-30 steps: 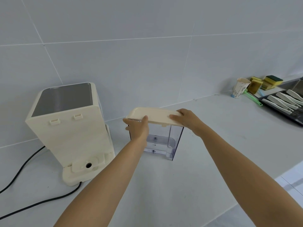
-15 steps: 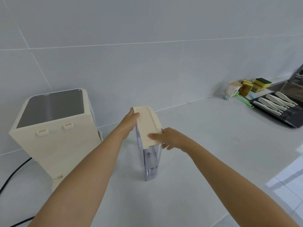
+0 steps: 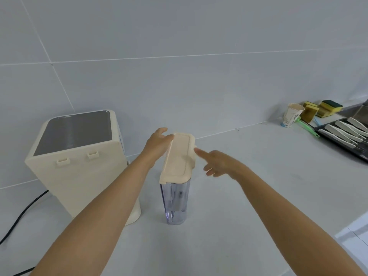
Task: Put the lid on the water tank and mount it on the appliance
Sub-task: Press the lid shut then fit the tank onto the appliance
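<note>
A clear water tank [image 3: 175, 202] stands upright on the white counter, narrow end toward me. The cream lid [image 3: 179, 158] sits on top of it. My left hand [image 3: 158, 142] rests against the lid's far left edge, thumb and fingers around that end. My right hand [image 3: 217, 163] is just right of the lid, fingers spread, index fingertip touching the lid's right rim. The cream appliance [image 3: 79, 162] with a dark metal top stands left of the tank, its back panel with two small hooks facing me.
A black power cord [image 3: 23, 212] runs from the appliance to the left edge. At the far right stand a paper cup [image 3: 291, 115], yellow sponges [image 3: 320, 109], a green brush [image 3: 306, 127] and a dark tray [image 3: 336, 144] of pale utensils. A tiled wall backs the counter.
The tank with the lid was turned from broadside to end-on. My right hand has let go of the lid's near end and opened beside it. The view shifted left and closer.
</note>
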Tool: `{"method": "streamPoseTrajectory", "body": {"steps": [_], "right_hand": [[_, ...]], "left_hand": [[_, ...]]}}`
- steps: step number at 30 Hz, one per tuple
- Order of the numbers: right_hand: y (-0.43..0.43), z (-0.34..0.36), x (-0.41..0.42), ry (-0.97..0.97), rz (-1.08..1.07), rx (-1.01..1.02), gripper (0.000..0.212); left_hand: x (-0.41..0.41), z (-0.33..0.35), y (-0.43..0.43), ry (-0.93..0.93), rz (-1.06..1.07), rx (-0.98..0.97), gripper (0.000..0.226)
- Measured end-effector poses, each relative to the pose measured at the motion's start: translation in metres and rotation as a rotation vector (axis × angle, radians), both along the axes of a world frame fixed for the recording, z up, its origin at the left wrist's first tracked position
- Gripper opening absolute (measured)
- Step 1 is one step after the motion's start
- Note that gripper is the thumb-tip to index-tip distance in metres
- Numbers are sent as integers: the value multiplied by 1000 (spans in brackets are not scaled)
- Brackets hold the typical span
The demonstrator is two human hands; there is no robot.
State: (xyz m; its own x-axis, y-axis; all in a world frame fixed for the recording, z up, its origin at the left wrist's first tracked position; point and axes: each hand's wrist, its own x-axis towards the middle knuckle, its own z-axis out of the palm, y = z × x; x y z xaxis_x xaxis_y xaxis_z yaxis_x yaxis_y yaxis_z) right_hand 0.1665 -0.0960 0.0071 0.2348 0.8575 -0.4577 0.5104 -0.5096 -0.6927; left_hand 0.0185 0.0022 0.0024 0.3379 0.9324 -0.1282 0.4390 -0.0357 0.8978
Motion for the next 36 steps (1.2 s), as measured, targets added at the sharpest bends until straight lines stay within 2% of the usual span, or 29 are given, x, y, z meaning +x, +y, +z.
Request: {"method": "streamPoseTrajectory", "body": {"steps": [2,5,8,9,10,12,16,19,25,28,31,34,36], "right_hand": [[11,7,10,-149,-19,105,75],[32,15,10,-190,55,252,72],[54,16,-2,-219,179,305,63],[61,15,-6,-245,219,311,59],[67,13,-10,-266,253,309,56],[77,11,-15,-302,320,294,50],[88,5,-24,-371,425,275,30],[91,1,-25,-505,440,247,41],[87,-8,-17,-656,385,281,40],[83,-11,-7,-745,418,271,37],[75,-14,2,-838,432,271,36],[64,-14,7,-751,337,245,36],[55,-14,10,-766,326,246,37]], "left_hand": [[-3,4,-17,50,1,161,49],[-4,4,-48,218,-78,395,54],[-4,-2,-73,457,-174,550,61],[-4,-6,-80,509,-171,656,60],[-4,-9,-85,527,-158,780,57],[-4,-16,-89,568,-182,905,47],[-8,-30,-86,695,-281,934,42],[-10,-36,-82,691,-261,955,42],[-17,-30,-75,627,-356,936,30],[-26,-29,-67,639,-415,967,43],[-32,-32,-59,656,-460,954,41],[-37,-36,-53,686,-469,990,45],[-41,-36,-49,700,-456,985,48]]}}
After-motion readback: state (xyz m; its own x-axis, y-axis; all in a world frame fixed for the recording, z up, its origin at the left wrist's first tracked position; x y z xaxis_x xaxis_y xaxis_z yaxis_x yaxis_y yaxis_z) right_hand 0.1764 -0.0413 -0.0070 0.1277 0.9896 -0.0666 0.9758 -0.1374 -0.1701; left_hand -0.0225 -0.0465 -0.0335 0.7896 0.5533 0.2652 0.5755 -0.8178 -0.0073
